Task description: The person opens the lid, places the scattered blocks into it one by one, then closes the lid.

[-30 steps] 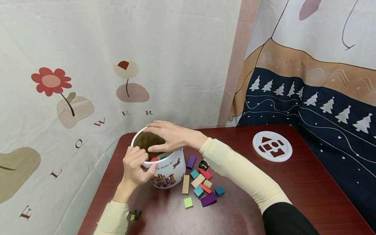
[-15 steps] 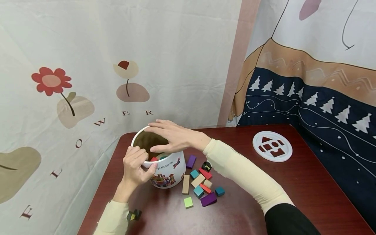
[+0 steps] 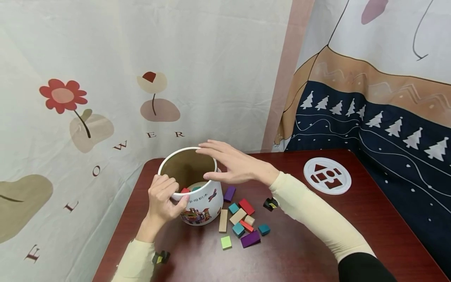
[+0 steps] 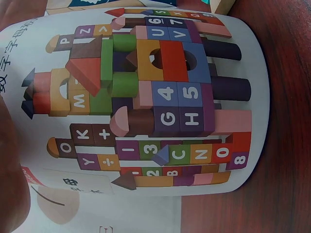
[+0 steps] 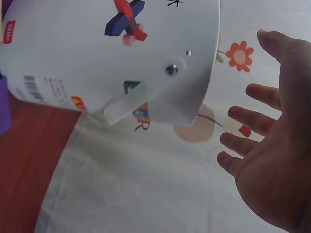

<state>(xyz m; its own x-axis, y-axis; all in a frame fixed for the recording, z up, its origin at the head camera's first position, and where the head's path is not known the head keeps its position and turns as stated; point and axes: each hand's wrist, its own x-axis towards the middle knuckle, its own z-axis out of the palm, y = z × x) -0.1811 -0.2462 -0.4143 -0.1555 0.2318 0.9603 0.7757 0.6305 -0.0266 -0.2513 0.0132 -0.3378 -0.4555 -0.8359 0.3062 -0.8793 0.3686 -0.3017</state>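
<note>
A white bucket (image 3: pixel 206 201) with printed pictures of toy blocks stands uncovered on the dark red table. My left hand (image 3: pixel 163 196) grips its near-left rim, thumb outside and fingers over the edge. Inside, a red block (image 3: pixel 184 190) and a teal block (image 3: pixel 195 188) show near the bottom. My right hand (image 3: pixel 237 164) is held at the bucket's right rim, fingers extended and holding nothing. In the right wrist view that hand (image 5: pixel 279 160) appears spread, with a gap to the bucket's wall (image 5: pixel 160 92). The left wrist view is filled by the bucket's printed side (image 4: pixel 260 111).
Loose wooden blocks lie right of the bucket, among them a purple block (image 3: pixel 251 239), a green block (image 3: pixel 226 243), a tan block (image 3: pixel 223 221) and a red block (image 3: pixel 246 206). A white lid with shaped cut-outs (image 3: pixel 327 185) lies at the back right. Printed cloth (image 3: pixel 225 78) hangs behind the table.
My right hand has moved right, from over the bucket's opening to its right rim, uncovering more of the inside. My left hand keeps its grip in the same place.
</note>
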